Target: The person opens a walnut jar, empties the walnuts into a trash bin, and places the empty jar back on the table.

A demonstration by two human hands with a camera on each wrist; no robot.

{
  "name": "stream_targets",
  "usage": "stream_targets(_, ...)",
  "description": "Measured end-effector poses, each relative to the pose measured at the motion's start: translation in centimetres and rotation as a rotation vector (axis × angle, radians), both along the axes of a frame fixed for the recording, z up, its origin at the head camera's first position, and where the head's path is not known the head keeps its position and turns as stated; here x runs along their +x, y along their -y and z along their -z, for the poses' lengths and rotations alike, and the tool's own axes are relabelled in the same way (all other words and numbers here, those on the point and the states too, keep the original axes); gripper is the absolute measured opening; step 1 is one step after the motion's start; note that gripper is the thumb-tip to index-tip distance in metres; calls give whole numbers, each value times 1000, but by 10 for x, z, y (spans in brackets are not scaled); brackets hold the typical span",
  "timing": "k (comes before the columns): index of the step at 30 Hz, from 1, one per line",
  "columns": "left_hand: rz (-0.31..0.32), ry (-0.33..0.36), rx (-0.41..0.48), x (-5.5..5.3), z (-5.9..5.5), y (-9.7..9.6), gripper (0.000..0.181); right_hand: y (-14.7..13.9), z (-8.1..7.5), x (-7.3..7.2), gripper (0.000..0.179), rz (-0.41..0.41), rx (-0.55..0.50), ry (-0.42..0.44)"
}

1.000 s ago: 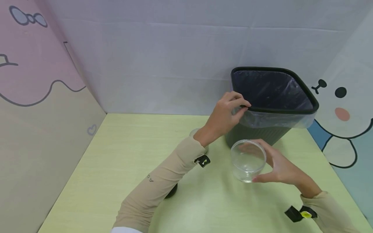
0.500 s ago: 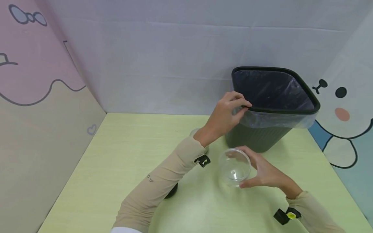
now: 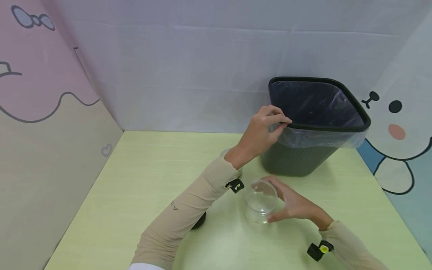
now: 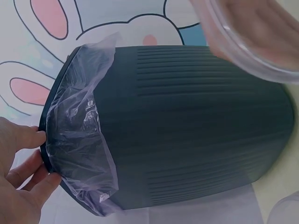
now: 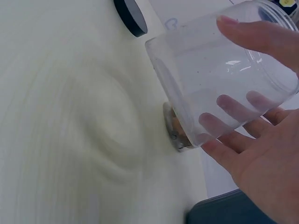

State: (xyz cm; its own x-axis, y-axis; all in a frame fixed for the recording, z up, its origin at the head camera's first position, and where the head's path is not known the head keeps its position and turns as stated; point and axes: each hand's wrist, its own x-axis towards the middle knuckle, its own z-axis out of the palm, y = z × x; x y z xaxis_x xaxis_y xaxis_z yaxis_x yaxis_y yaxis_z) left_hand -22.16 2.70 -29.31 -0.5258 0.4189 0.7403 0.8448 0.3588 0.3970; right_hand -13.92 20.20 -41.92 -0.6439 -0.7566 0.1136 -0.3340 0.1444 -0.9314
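My left hand (image 3: 260, 131) pinches the black rim of a dark grey trash bin (image 3: 293, 159), near its front left corner. Thumb and fingertips close on the rim in the left wrist view, where a translucent bin liner (image 4: 81, 135) hangs folded over the outside. In my right hand (image 3: 293, 202) is a clear plastic jar (image 3: 260, 200), gripped from the side between thumb and fingers. The jar (image 5: 205, 70) has no lid on and looks see-through in the right wrist view. It is in front of the bin, with its base seemingly just above the table.
A round black lid (image 3: 200, 221) lies on the pale table (image 3: 152, 180), partly under my left forearm. Behind my left wrist stands a small clear container (image 3: 225, 152), mostly hidden; in the right wrist view this container (image 5: 176, 128) shows something brownish. Walls stand behind and on both sides.
My right hand has carried the jar left and toward me, away from the bin and lower. The left hand has stayed on the rim.
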Motion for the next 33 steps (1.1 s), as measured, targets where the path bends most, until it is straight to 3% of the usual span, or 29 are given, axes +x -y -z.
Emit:
stream_targets(7, -2, 12, -15, 0, -2, 1, 15, 11, 16, -1, 84, -36, -16, 26)
stream_targets(21, -9, 33, -28, 0, 1, 0, 16, 39, 41, 6, 83, -7, -41, 53)
stream_targets(27, -21, 6, -11, 0, 4, 0, 15, 48, 45, 10, 85, 35, -33, 52)
stream_targets(33, -72, 43, 1, 5, 5, 10, 16, 51, 44, 15, 94, 76, 49, 11)
